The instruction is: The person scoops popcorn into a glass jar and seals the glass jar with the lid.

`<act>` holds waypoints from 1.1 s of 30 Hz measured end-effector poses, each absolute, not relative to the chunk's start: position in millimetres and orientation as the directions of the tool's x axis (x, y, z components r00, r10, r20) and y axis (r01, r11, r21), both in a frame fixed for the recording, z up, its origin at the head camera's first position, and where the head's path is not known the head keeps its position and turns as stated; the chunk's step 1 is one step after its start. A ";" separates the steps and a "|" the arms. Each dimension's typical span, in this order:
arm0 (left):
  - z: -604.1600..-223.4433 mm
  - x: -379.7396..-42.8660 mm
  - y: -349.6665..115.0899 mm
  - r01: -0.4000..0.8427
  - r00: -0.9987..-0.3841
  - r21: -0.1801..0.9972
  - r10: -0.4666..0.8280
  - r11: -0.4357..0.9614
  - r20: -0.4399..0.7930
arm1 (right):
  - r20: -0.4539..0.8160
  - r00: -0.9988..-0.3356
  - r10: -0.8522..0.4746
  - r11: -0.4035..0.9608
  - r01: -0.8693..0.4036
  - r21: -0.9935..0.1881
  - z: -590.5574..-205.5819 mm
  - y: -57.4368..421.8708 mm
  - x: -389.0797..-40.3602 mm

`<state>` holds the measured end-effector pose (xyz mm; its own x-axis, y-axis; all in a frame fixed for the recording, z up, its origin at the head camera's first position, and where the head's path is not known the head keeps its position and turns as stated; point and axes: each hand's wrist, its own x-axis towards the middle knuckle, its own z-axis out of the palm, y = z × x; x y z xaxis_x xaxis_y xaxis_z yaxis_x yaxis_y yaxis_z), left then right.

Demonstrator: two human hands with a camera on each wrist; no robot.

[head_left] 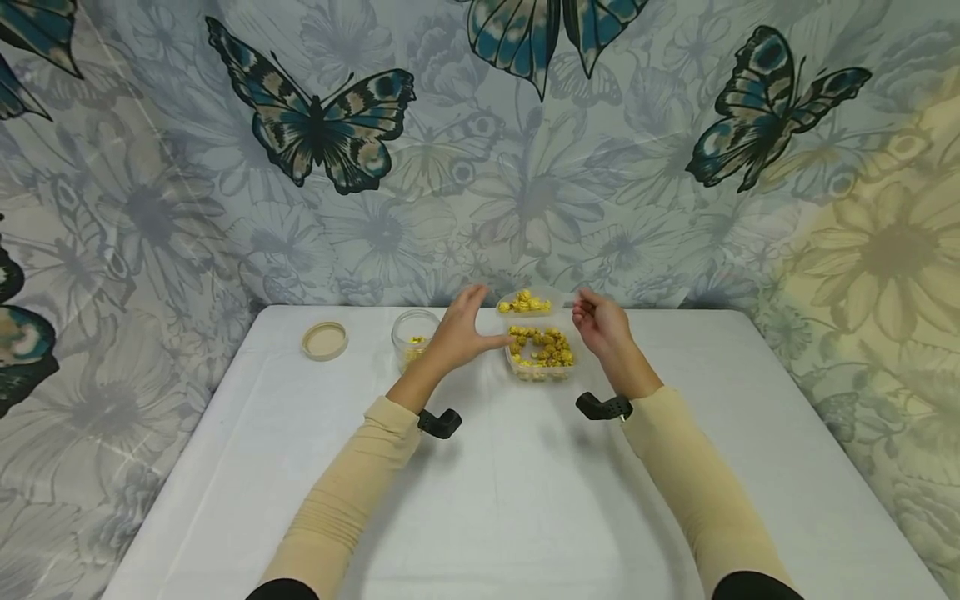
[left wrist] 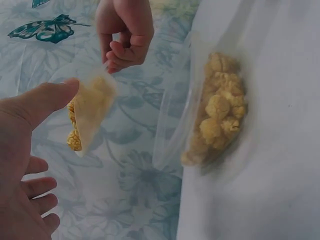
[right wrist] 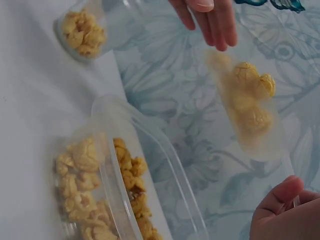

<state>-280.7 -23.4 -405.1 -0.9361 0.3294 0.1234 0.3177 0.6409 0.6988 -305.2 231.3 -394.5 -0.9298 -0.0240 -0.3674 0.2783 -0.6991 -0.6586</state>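
My right hand (head_left: 604, 325) grips the thin handle of a translucent plastic scoop (right wrist: 270, 142). Several pieces of yellow caramel popcorn (right wrist: 256, 120) lie in the scoop, raised behind a clear plastic tub. That tub (head_left: 542, 375) stands on the table, with more popcorn (head_left: 553, 348) around a gap at its middle. My left hand (head_left: 459, 335) is held spread between a clear jar (head_left: 411, 320) and the tub, holding nothing. In the left wrist view its thumb (left wrist: 52, 97) overlaps the scoop's edge. Some popcorn lies in the jar, which the left hand partly hides.
A round pale lid (head_left: 325, 341) lies on the table left of the jar. White cloth (head_left: 510, 500) covers the table, and its far edge meets a wall hanging (head_left: 525, 192) printed with butterflies and flowers.
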 end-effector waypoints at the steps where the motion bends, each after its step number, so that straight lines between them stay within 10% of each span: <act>1: -403.4 -280.2 -24.6 0.328 -0.933 0.687 0.334 0.648 0.132 | -0.366 -0.930 -0.027 -0.697 0.280 -0.660 -393.7 230.0 -305.4; 33: -400.9 -273.4 -88.2 0.255 -0.967 0.673 0.187 0.694 0.173 | -0.355 -0.935 -0.021 -0.627 0.288 -0.723 -387.3 183.1 -317.5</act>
